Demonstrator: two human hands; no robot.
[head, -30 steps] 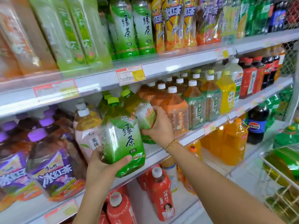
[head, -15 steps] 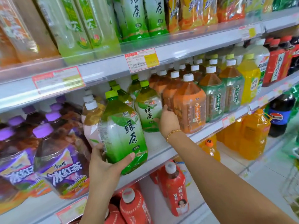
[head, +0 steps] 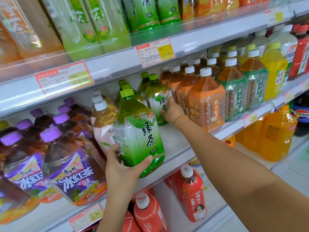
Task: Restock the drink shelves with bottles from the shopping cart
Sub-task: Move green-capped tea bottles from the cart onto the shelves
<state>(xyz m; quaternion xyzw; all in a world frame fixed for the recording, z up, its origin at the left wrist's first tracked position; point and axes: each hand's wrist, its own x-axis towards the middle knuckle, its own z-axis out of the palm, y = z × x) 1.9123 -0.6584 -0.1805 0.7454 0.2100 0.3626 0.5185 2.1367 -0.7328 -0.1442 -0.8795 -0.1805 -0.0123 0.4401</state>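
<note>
While left hand [head: 123, 166] grips near green tea bottle [head: 138, 131] round base, cap up, long axis leaning left, right hand [head: 172, 111] clasps 1 upright shelved green tea bottle [head: 155, 97].

Left hand [head: 123, 171] grips green tea bottle [head: 137, 129]; right hand [head: 173, 111] holds shelved bottle [head: 156, 98].

I can't read the price tags [head: 155, 51] (print too blurred). The top-shelf bottles [head: 147, 12] lose their necks past the upper edge. The left hand [head: 123, 169] has its fingertips hidden behind the held green tea bottle [head: 138, 131]. The right hand [head: 173, 112] covers part of the shelved green tea bottle [head: 155, 97].
</note>
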